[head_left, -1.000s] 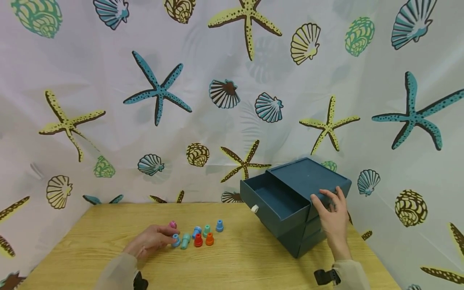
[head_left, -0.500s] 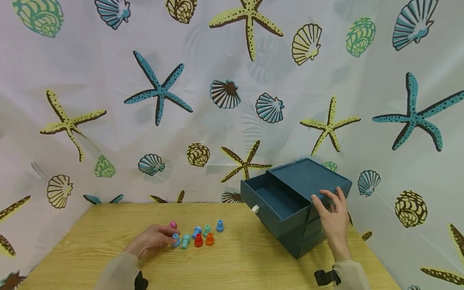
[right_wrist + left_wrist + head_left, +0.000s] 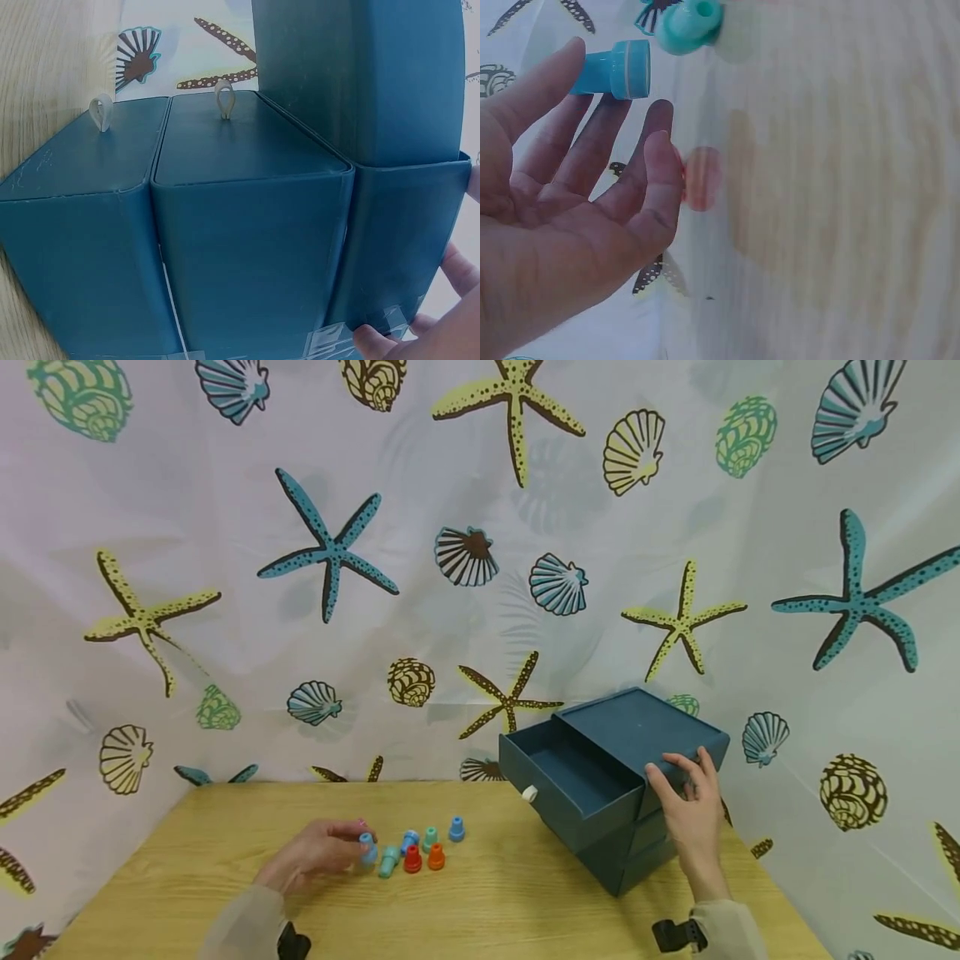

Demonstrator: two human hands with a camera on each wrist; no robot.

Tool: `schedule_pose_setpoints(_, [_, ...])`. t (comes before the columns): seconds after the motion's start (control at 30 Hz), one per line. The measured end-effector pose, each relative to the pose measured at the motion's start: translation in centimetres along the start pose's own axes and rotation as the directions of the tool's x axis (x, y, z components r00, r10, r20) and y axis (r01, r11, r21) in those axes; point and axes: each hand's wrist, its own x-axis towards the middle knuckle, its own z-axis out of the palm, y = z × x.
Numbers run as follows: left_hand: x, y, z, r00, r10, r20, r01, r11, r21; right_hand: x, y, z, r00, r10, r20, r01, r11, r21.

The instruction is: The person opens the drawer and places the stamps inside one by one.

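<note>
My left hand (image 3: 322, 849) pinches a small light-blue stamper (image 3: 619, 71) between thumb and fingertips, just above the tabletop. A pink stamper (image 3: 363, 823) is mostly hidden behind that hand. To its right stand or lie several more stampers: a teal one (image 3: 389, 862), a blue one (image 3: 409, 841), a red one (image 3: 412, 860), a green one (image 3: 431, 838), an orange one (image 3: 437, 857) and another blue one (image 3: 457, 829). My right hand (image 3: 692, 814) holds the near right upper edge of a dark blue drawer box (image 3: 637, 722), thumb on its side and fingers over the top.
The box's top drawer (image 3: 573, 772) is pulled out, with a white loop tab (image 3: 529, 793) on its front. Two lower drawers show shut in the right wrist view. A shell-and-starfish cloth (image 3: 420, 610) hangs behind the wooden table (image 3: 480, 918).
The left hand has picked the light-blue stamper up slightly off the table, now covering more of the pink one. The right hand and the drawer box stay put.
</note>
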Motion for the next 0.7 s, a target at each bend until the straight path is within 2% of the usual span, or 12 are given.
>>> schedule_pose_setpoints(0.07, [-0.1,0.3,-0.1,1.0,0.014,0.013,-0.013,0.999,-0.047,0.0,0.0,0.0,1.0,0.001,0.003,-0.001,1.0,-0.004])
schedule_pose_setpoints(0.17, [-0.3,0.7,-0.3,0.996,0.059,0.065,-0.049,0.989,-0.14,-0.1,0.0,0.0,1.0,-0.001,0.004,0.001,1.0,-0.01])
schedule_pose_setpoints(0.3, [-0.4,1.0,-0.2,0.988,0.115,0.103,-0.093,0.976,-0.196,-0.2,0.1,-0.1,1.0,0.008,0.007,-0.008,1.0,-0.013])
schedule_pose_setpoints(0.47, [-0.4,1.8,0.6,0.987,0.152,0.055,-0.138,0.968,-0.211,-0.1,0.3,-0.1,1.0,0.012,0.008,-0.012,1.0,-0.009])
schedule_pose_setpoints(0.7, [-0.4,3.6,1.7,0.985,0.172,-0.014,-0.171,0.966,-0.195,0.2,0.3,0.0,1.0,0.005,0.003,-0.005,1.0,-0.006])
